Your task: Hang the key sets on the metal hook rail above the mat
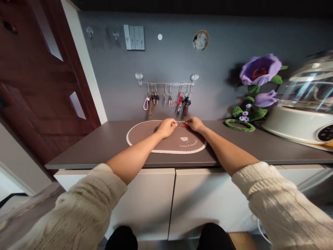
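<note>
Both my hands are over a brown oval mat (145, 135) with a pale rim, a small white figure and lettering. My right hand (195, 124) is closed, its fingertips pinching a small bunch of keys (180, 125) with a red piece (184, 126) beside the fingers. My left hand (168, 127) is curled closed just left of the keys; whether anything is between its fingers cannot be made out. Above the mat, several key bunches (179, 100) hang from hooks on a clear rail (166, 84), among them a pink loop (146, 103) and a brown fob (185, 110).
The mat lies on a dark countertop (88, 146) above white cabinet doors (145, 201). At right stand a purple knitted flower (260, 71) with a green ring base (239, 125) and a white appliance (296, 121) with a clear dome. Labelled switches (134, 37) are on the grey wall.
</note>
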`<state>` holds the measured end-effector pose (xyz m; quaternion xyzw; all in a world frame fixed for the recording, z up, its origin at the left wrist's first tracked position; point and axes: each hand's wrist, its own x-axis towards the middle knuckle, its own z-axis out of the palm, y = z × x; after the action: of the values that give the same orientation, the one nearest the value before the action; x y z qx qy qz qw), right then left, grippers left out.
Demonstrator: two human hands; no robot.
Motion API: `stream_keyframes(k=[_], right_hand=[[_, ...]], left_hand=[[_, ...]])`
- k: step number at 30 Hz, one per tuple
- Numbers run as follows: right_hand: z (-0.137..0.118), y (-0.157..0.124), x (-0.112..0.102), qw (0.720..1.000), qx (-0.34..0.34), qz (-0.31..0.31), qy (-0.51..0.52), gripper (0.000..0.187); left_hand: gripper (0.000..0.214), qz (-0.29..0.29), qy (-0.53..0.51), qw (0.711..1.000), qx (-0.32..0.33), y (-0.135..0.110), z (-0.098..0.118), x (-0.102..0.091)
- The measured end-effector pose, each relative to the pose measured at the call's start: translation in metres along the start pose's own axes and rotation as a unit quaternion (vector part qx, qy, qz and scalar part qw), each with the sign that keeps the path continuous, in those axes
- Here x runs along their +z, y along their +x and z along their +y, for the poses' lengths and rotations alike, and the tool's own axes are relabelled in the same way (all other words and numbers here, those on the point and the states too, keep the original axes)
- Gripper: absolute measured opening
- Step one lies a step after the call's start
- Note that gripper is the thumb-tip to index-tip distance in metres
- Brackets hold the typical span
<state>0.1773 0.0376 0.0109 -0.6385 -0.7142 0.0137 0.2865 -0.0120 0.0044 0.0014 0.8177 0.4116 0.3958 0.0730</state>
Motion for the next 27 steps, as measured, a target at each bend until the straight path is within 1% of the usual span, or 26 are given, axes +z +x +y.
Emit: stream_keyframes(k=[5,10,14,17,22,27], right_hand=[[0.002,0.003,0.002,0.999,-0.012,0.01,0.046,0.007],[-0.001,0.0,-0.002,0.996,0.006,-0.002,0.086,0.008],[-0.004,-0.003,-0.005,0.989,0.024,-0.005,0.143,0.01],[-0.007,-0.004,-0.006,0.977,0.03,-0.013,0.211,0.011],[-0.016,-0.007,-0.009,0.946,0.042,-0.034,0.32,0.014],[-0.028,-0.012,-0.014,0.912,0.062,-0.061,0.401,0.013]], left_hand=[[0.018,-0.006,0.001,1.0,-0.001,0.0,0.0,0.0],[0.018,-0.003,-0.001,1.0,0.003,0.0,0.001,-0.001],[0.017,-0.002,0.001,1.0,0.0,-0.001,0.003,-0.002],[0.017,0.002,0.0,1.0,0.003,-0.001,0.004,-0.003],[0.015,0.006,0.0,1.0,0.001,-0.001,0.005,-0.003],[0.015,0.034,0.0,0.999,0.002,-0.002,0.007,-0.003]])
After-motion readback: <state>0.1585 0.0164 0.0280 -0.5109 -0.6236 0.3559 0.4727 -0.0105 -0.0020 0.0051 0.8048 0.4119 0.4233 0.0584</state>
